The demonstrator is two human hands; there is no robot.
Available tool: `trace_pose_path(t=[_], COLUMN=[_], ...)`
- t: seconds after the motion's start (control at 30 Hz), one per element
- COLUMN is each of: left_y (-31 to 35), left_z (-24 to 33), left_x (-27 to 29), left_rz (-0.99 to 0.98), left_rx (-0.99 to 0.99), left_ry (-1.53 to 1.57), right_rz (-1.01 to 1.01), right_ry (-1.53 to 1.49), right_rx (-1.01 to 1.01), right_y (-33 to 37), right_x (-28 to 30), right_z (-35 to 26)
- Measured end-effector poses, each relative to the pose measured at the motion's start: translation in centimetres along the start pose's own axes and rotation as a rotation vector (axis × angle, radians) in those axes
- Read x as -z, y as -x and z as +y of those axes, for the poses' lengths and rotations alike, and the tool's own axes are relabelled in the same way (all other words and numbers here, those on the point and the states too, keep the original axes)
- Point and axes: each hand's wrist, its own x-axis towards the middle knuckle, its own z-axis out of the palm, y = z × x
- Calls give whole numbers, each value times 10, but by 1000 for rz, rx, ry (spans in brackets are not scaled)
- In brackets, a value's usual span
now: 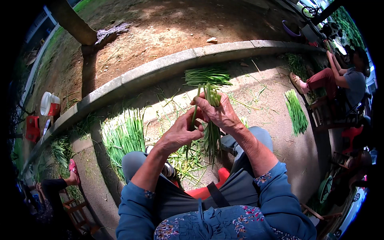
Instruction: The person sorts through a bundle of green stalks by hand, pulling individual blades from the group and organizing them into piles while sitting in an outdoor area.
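Observation:
My right hand [225, 115] is closed around a bunch of long green stalks [212, 140], their pale cut ends up and their thin ends hanging between my knees. The stalks look like garlic chives. Close beside it, my left hand [180, 131] pinches a single green stalk [195, 111] that stands nearly upright, apart from the bunch. On the ground to the left lies a large pile of stalks [124, 134]. A smaller pile of stalks [207, 77] rests beyond my hands, by the kerb. Loose trimmings [186, 166] are scattered below my hands.
A concrete kerb [160, 64] curves across, with bare soil and a tree trunk [72, 22] behind it. More stalks [296, 112] lie to the right, near a seated person [340, 76]. Another person's foot [73, 172], a white bucket [49, 105] and a red stool [33, 129] are at left.

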Motion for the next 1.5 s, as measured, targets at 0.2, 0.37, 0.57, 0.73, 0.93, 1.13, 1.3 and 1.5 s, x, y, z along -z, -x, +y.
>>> trace_pose_path(t=[0.2,0.37,0.57,0.73,0.93,1.13,1.3,1.5], left_y=[-8,-11,-4,-1,4,7,9,11], left_z=[-3,-2,6,0,3,7,4,6], left_x=[-5,-10,-15,-14,-20,-19,-19,-19], left_rz=[189,85,73,28,31,-53,-46,-96], left_rx=[-166,-140,10,76,62,82,133,128], left_ry=[-500,-391,-137,-94,-26,137,184,210], right_rz=[40,53,139,34,-126,-66,28,8], right_ry=[15,-304,-149,-139,-141,-293,-234,-44], right_rx=[87,-85,-89,-102,-61,29,113,165], right_y=[0,6,7,6,8,4,2,-2], right_x=[-7,-16,-13,-5,-7,-2,-2,4], right_z=[2,3,-11,-13,-10,-8,-9,-10])
